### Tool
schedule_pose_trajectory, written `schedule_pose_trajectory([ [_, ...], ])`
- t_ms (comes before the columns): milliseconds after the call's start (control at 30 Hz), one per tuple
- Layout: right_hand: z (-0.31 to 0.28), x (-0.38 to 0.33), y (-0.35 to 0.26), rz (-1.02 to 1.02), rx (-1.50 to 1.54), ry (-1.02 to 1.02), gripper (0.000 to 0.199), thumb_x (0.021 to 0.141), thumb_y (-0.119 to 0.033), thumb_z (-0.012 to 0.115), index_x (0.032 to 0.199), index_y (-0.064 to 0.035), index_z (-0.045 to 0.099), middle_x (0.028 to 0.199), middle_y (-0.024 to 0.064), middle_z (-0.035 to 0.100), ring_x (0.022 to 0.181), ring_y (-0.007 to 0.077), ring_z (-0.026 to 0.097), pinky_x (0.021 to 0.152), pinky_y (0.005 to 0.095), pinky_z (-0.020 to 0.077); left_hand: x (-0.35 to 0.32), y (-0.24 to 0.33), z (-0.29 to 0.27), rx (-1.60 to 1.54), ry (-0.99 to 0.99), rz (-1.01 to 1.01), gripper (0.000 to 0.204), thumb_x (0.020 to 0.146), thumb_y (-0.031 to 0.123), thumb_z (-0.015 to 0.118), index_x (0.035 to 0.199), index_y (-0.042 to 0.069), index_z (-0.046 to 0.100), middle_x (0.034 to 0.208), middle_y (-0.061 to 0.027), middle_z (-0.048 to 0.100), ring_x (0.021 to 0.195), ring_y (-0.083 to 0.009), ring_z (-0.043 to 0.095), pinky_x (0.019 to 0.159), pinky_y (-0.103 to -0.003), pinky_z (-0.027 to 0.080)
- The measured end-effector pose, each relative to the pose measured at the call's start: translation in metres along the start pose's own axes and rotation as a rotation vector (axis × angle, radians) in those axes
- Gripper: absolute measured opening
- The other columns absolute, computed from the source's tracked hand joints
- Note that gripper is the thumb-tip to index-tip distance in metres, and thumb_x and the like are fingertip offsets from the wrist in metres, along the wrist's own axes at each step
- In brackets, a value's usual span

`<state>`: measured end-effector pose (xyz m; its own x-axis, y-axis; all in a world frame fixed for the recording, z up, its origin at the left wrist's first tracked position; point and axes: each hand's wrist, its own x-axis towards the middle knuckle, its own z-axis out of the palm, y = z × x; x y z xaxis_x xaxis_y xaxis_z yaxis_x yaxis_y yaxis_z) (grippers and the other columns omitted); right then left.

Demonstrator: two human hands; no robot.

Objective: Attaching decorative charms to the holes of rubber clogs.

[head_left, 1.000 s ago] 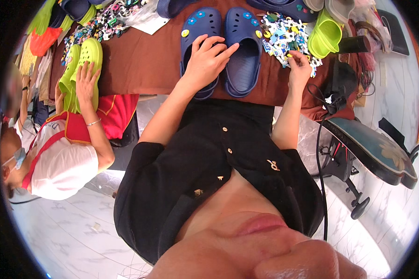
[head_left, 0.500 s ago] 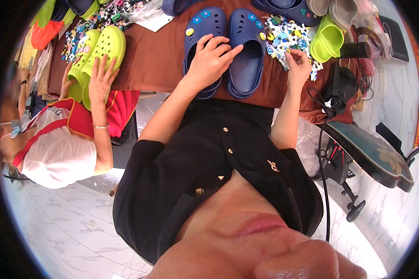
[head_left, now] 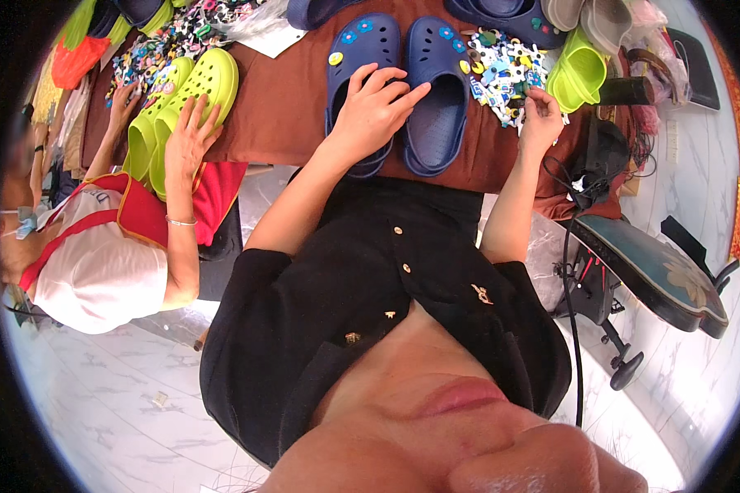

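Observation:
Side by side at the near edge of the table lie two navy clogs, a left one and a right one. Both carry blue flower charms and a yellow round charm. My left hand rests over the opening of the left clog, fingers spread, with its fingertips reaching toward the right clog. My right hand is at the right side of a heap of small colourful shoe charms. Its thumb and fingers are bent together; anything pinched between them is too small to make out.
Lime green clogs stand right of the charm heap, with a dark cylinder beside them. On the left, a co-worker's hand holds other lime clogs near another charm heap. Brown cloth covers the table.
My right hand has shifted right along the charm heap. My left hand stays put. The co-worker's lime clogs moved right, and that person's other hand now reaches into the left heap.

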<state>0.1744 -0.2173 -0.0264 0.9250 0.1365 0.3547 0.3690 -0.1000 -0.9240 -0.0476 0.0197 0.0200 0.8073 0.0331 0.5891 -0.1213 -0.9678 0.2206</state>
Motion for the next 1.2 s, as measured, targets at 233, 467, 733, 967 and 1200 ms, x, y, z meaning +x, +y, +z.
schedule_pose_trajectory([
  [233, 0.003, 0.013, -0.008, -0.073, -0.254, -0.004, 0.013, 0.085, 0.003, 0.064, 0.096, -0.0001, 0.069, 0.093, 0.0070, 0.071, 0.087, 0.0147, 0.067, 0.080, 0.0280, 0.0520, 0.002, 0.004, -0.002, -0.012, -0.020, -0.013, 0.051, 0.080, 0.014, 0.072, 0.129, 0.021, 0.065, 0.100, 0.0009, 0.066, 0.113, -0.0185, 0.056, 0.107, -0.044, 0.032],
  [467, 0.020, 0.055, -0.017, -0.139, -0.341, -0.099, 0.014, 0.085, -0.001, 0.065, 0.098, -0.0010, 0.070, 0.090, 0.0104, 0.072, 0.084, 0.0183, 0.068, 0.078, 0.0310, 0.0528, 0.000, 0.002, 0.000, 0.008, -0.020, 0.008, 0.045, 0.082, 0.016, 0.070, 0.126, 0.024, 0.067, 0.100, 0.0009, 0.065, 0.113, -0.0189, 0.056, 0.106, -0.044, 0.032],
  [733, 0.042, 0.108, 0.005, -0.198, -0.644, -0.514, 0.022, 0.080, -0.012, 0.072, 0.102, -0.0092, 0.073, 0.096, 0.0152, 0.072, 0.089, 0.0355, 0.067, 0.083, 0.0432, 0.0524, 0.000, -0.001, -0.001, -0.014, -0.020, 0.011, 0.029, 0.081, 0.018, 0.071, 0.109, 0.023, 0.075, 0.100, 0.0011, 0.065, 0.114, -0.0190, 0.056, 0.107, -0.045, 0.032],
  [967, 0.054, 0.110, 0.012, -0.393, -0.973, -0.618, 0.021, 0.077, -0.015, 0.075, 0.098, -0.0119, 0.072, 0.095, 0.0146, 0.069, 0.092, 0.0374, 0.061, 0.084, 0.0474, 0.0489, 0.000, -0.001, -0.001, -0.032, -0.011, -0.002, 0.025, 0.078, 0.016, 0.073, 0.103, 0.021, 0.075, 0.099, 0.0014, 0.065, 0.114, -0.0191, 0.056, 0.106, -0.045, 0.032],
  [1200, 0.045, 0.110, 0.007, -0.250, -0.779, -0.628, 0.017, 0.080, -0.008, 0.067, 0.096, -0.0109, 0.070, 0.090, 0.0153, 0.067, 0.090, 0.0368, 0.059, 0.086, 0.0459, 0.0455, 0.002, 0.000, 0.000, -0.036, -0.010, 0.000, 0.025, 0.078, 0.015, 0.073, 0.103, 0.021, 0.075, 0.099, 0.0014, 0.065, 0.114, -0.0193, 0.057, 0.106, -0.045, 0.033],
])
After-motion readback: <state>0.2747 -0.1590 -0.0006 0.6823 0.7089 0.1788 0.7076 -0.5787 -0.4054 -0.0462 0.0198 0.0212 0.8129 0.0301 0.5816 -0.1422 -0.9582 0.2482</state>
